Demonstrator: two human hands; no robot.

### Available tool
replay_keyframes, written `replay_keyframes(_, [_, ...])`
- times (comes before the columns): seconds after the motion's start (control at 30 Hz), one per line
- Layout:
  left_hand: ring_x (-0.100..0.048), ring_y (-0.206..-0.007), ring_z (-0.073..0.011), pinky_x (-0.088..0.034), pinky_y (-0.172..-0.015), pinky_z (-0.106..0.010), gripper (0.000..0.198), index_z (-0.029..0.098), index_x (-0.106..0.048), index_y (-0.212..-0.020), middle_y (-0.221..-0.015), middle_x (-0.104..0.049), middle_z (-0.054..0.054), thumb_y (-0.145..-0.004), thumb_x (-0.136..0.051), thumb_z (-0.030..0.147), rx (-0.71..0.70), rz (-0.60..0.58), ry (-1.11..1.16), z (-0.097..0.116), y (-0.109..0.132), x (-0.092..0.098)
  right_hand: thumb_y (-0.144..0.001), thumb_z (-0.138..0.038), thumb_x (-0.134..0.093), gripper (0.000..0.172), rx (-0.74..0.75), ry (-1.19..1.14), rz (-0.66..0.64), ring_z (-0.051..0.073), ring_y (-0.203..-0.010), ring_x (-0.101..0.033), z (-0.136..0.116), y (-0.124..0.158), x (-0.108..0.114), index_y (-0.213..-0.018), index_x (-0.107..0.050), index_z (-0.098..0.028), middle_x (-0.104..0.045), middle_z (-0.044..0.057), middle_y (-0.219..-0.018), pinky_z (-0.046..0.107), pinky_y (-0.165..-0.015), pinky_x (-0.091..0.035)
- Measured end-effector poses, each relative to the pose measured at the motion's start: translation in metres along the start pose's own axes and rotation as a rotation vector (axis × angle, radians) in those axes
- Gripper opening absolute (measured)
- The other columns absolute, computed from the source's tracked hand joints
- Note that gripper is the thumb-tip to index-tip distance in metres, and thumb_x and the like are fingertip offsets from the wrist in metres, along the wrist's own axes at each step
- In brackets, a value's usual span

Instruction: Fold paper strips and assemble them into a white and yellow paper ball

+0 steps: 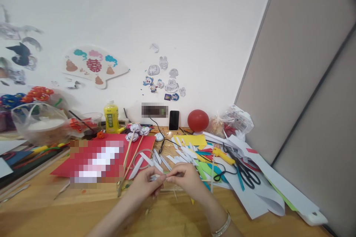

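Centrally, the left hand (147,185) has its fingers curled around a small pale piece (154,178), apparently paper and partly hidden; the fingers of the right hand (187,180) meet them in a pinch that appears to take its other end. Held just above the bench (83,214), the piece should prove light, soft and easily creased, best gripped lightly by its edges. From where I stand, the wooden surface carries, left to right, a yellow bottle (111,116), white paper flowers (135,129), scattered paper strips (186,155), a red balloon (198,120) and black-handled scissors (247,176). Behind rises a white wall (200,18) bearing cut-out drawings (171,86); a grey panel (300,63) bounds the right.
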State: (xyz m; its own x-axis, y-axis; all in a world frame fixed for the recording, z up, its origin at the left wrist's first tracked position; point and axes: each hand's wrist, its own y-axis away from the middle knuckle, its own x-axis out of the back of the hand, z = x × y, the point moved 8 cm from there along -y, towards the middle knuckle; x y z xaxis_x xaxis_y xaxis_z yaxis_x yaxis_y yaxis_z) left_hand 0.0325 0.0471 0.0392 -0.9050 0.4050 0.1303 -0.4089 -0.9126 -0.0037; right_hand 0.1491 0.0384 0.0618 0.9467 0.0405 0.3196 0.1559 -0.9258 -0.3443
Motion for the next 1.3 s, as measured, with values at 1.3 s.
replay_keyframes(1.3, [-0.057,-0.075,-0.0171,-0.042,-0.070,-0.024,0.006,0.019,-0.057,-0.070,-0.076,-0.064,-0.001,-0.074,-0.056,0.024,-0.397,-0.032,-0.527,0.047,0.023,-0.006,-0.054,-0.034,-0.075,0.030,-0.333,-0.458,-0.215,0.008,-0.047,-0.053,0.013,0.014,-0.012,-0.066,-0.061,-0.011,-0.060,-0.001,-0.053,0.022,-0.050,-0.042])
